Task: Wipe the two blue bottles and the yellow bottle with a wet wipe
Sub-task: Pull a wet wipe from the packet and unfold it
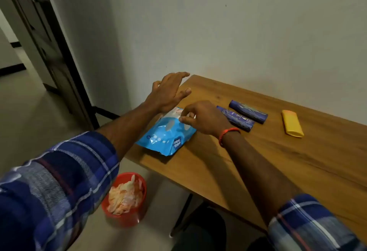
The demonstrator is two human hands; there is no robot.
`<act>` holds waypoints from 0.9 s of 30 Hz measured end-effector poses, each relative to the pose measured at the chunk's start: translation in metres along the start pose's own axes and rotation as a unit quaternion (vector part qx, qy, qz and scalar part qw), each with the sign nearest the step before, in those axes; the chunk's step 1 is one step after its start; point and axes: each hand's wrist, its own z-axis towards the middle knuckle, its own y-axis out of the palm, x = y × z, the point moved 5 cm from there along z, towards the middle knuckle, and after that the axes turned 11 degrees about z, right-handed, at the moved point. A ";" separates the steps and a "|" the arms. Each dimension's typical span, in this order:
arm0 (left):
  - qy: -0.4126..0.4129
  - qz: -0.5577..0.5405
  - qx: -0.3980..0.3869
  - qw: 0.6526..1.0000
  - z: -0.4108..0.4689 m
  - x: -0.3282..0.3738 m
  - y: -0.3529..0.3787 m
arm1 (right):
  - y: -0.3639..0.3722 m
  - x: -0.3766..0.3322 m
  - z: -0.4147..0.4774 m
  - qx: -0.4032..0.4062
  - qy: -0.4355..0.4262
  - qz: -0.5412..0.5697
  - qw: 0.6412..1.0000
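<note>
Your right hand (200,118) pinches at the wet wipe pack (166,133); left hand (168,91) spread. Bottles lie just right, nearer your right hand.

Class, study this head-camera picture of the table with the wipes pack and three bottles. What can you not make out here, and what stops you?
- Wipes pack opening, head view: covered by the right hand; whether a wipe is gripped is unclear.
- Nearer blue bottle: its left end sits behind that hand.
- Bottle labels: print too small.
- Table: right side cut by the frame edge.
- Left hand: its palm faces away.
</note>
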 end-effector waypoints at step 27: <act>-0.027 -0.009 -0.014 1.000 -0.028 -0.037 0.021 | 0.064 -0.029 0.023 0.000 0.078 -0.175 0.981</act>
